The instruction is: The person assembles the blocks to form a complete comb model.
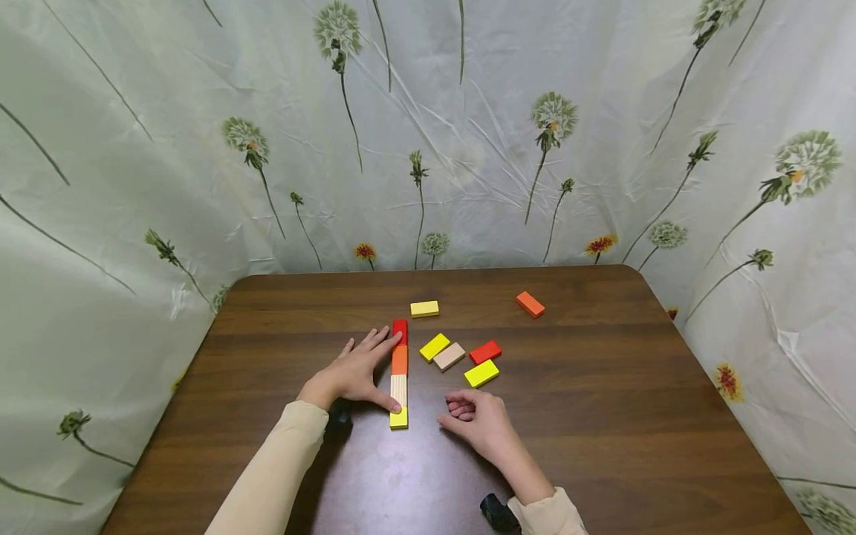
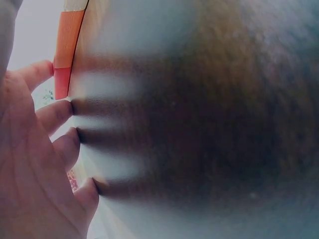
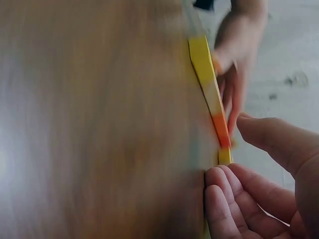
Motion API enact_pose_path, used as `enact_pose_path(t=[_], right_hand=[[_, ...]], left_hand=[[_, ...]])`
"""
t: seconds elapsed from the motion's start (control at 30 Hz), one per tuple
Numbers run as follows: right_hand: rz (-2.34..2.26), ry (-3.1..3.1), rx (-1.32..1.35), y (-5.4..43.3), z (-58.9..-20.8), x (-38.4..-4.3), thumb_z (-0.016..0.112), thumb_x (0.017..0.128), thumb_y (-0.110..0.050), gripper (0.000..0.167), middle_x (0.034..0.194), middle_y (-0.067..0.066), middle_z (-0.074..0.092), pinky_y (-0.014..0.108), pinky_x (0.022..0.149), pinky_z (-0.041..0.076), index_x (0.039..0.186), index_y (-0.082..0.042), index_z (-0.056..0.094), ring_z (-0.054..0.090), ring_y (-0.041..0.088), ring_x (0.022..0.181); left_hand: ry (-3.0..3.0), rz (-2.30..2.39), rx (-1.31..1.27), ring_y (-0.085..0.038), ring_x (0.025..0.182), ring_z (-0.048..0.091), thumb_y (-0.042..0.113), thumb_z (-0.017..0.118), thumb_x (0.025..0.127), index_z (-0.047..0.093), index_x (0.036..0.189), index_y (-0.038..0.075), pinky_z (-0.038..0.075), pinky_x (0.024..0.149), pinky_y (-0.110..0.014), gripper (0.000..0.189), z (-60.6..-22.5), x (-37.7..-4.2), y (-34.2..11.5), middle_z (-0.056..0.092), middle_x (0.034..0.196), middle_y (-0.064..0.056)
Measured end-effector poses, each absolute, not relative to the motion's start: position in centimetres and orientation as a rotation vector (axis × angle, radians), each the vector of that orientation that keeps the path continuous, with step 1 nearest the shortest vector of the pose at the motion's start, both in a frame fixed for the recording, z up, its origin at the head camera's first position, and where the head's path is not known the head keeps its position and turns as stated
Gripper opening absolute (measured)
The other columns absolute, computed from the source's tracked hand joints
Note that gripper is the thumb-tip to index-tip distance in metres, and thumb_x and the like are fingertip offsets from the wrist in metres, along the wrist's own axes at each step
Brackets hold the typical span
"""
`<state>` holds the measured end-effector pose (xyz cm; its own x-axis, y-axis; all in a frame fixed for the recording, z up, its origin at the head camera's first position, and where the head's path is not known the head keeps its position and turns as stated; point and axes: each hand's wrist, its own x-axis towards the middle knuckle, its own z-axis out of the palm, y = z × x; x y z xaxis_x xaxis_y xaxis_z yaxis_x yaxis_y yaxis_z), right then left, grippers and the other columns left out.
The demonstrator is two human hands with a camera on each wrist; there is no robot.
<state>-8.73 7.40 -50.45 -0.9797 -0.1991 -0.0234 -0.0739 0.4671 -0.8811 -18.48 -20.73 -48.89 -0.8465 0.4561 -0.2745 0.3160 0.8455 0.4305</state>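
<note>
Four colours of wooden block lie end to end in a straight row: red, orange, plain wood and yellow. My left hand spreads along the row's left side, its index fingertip at the red block and its thumb by the join of plain and yellow. In the left wrist view its other fingertips touch the table. To the right of the row is my right hand, low over the table, fingers loosely curled with a gap to the thumb. It holds nothing.
Loose blocks lie right of the row: a yellow one against a plain one, and a red one by another yellow one. Farther back are a pale yellow block and an orange block. A flowered curtain hangs behind the table.
</note>
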Motion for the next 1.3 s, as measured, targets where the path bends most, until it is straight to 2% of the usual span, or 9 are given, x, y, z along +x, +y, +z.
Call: enact_pose_path(t=[0.13,0.37,0.5,0.8,1.3], right_hand=[[-1.576,2.646,-0.107,9.3,-50.5,-9.4,0.094,0.083,-0.013,0.036,0.095,0.008,0.080,0.027,0.079,0.066,0.113,0.001,0.080,0.074,0.013,0.082],[-1.568,2.697,0.102,11.9,-50.3,-10.1,0.094,0.083,-0.013,0.036,0.095,0.007,0.079,0.020,0.077,0.063,0.114,-0.001,0.080,0.074,0.015,0.084],[-1.550,2.712,0.163,12.6,-50.1,-10.3,0.093,0.085,-0.016,0.041,0.100,0.010,0.079,0.024,0.080,0.065,0.120,0.000,0.078,0.075,0.019,0.089],[-1.400,2.837,0.200,12.6,-50.1,-10.6,0.094,0.085,-0.025,0.060,0.115,0.018,0.073,0.045,0.097,0.062,0.132,0.004,0.070,0.072,0.029,0.104],[-1.262,2.865,0.182,11.9,-50.4,-11.5,0.094,0.084,-0.030,0.066,0.115,0.015,0.068,0.044,0.094,0.059,0.136,0.003,0.069,0.064,0.026,0.102]], left_hand=[[2.652,0.535,0.580,-0.040,0.169,0.009,0.072,0.091,0.067,0.020,0.174,0.027,0.005,0.131,-0.075,0.136,-48.9,-18.5,-20.8,0.013,0.183,-0.011],[2.657,0.549,0.584,-0.039,0.170,0.008,0.071,0.092,0.067,0.020,0.174,0.027,0.004,0.131,-0.074,0.136,-48.9,-18.4,-20.8,0.013,0.183,-0.011],[2.659,0.549,0.586,-0.040,0.169,0.009,0.072,0.092,0.067,0.020,0.174,0.027,0.004,0.131,-0.074,0.136,-48.9,-18.4,-20.8,0.012,0.183,-0.011],[2.634,0.554,0.581,-0.041,0.169,0.009,0.068,0.092,0.069,0.022,0.173,0.027,0.005,0.131,-0.075,0.132,-48.5,-18.6,-20.9,0.013,0.182,-0.013],[2.632,0.555,0.573,-0.040,0.169,0.008,0.069,0.092,0.069,0.021,0.174,0.027,0.005,0.130,-0.075,0.133,-48.7,-18.6,-20.9,0.013,0.182,-0.012]])
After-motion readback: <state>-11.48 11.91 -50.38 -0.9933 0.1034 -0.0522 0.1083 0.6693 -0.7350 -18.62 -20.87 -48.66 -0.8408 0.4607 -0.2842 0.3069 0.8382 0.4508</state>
